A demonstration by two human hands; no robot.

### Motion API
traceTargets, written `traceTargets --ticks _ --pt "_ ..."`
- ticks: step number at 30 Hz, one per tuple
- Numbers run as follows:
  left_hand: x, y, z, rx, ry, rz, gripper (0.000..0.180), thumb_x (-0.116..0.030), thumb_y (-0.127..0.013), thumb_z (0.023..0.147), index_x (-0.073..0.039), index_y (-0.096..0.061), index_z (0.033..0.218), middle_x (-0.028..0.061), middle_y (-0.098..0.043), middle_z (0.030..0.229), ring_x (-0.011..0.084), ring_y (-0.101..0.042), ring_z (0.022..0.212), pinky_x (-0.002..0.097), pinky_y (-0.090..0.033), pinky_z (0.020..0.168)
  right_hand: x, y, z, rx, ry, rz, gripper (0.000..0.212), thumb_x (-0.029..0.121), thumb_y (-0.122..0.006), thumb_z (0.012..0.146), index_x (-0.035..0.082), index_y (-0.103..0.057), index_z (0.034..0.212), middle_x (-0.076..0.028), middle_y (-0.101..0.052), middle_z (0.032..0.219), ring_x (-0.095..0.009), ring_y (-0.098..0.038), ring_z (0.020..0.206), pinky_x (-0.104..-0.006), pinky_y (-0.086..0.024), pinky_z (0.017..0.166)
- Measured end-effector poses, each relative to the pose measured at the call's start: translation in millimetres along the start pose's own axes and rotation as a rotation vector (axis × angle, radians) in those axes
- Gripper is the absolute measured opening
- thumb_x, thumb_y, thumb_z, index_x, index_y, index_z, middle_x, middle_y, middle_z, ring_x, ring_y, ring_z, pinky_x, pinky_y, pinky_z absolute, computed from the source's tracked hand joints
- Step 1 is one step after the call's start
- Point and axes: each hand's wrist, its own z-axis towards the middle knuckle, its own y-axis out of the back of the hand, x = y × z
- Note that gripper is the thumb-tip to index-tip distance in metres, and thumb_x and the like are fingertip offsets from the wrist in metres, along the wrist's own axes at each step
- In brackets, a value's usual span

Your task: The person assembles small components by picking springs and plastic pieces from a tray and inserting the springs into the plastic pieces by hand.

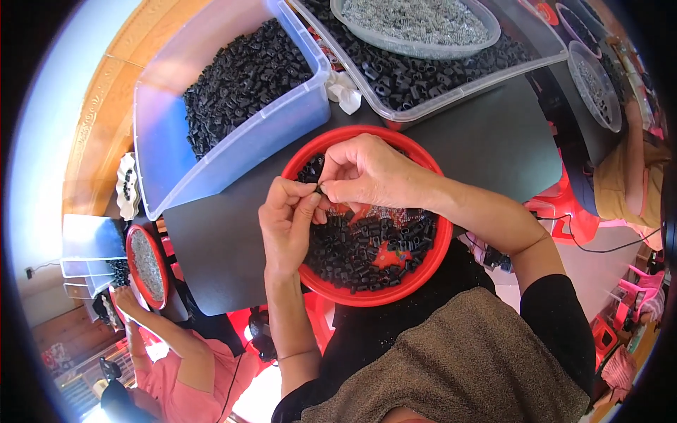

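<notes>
Over a round red basin [352, 297], my two hands meet with fingertips pinched together. A tiny dark piece [319, 189], seemingly one of the small black plastic parts, shows between them; the fingers cover most of it. My left hand [285, 218] is closed on it from the left. From the right, my right hand [374, 173] pinches at the same spot with thumb and forefinger. Loose black plastic parts [352, 257] lie spread in the basin below, with small silvery springs [405, 215] among them. The basin's patterned red bottom shows in patches.
A dark table [218, 261] bears a clear bin [233, 166] of black parts at the far left. Another clear bin [458, 95] at the back holds black parts and a bowl of springs [416, 25]. Co-workers sit left, by a red tray [166, 282], and right.
</notes>
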Motion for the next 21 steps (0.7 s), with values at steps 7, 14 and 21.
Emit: traceTargets --ticks 7,14,21 --pt "2 -4 2 0.024 -0.044 0.090 0.009 0.006 -0.053 0.093 -0.002 -0.052 0.097 0.0058 -0.061 0.079 0.0092 -0.056 0.065 0.0217 -0.045 0.059 -1 10 1 0.042 -0.090 0.156 0.010 0.008 -0.066 0.085 -0.001 -0.063 0.084 -0.006 -0.063 0.070 -0.009 -0.058 0.055 -0.0213 -0.046 0.050" --pt "-2 2 -3 0.114 -0.068 -0.112 0.010 0.008 -0.055 0.091 -0.001 -0.053 0.096 0.0095 -0.064 0.083 0.0114 -0.060 0.070 0.0223 -0.047 0.058 6 14 1 0.192 -0.106 0.247 0.016 0.012 -0.072 0.085 -0.002 -0.067 0.080 -0.008 -0.065 0.072 -0.011 -0.061 0.056 -0.0217 -0.048 0.053" --pt "0 1 0 0.079 -0.059 -0.102 0.009 0.007 -0.054 0.092 -0.001 -0.052 0.096 0.0097 -0.064 0.083 0.0107 -0.059 0.068 0.0220 -0.047 0.058 8 9 4 0.157 -0.122 0.170 0.013 0.010 -0.072 0.084 -0.002 -0.067 0.080 -0.009 -0.066 0.072 -0.011 -0.061 0.056 -0.0226 -0.049 0.054"
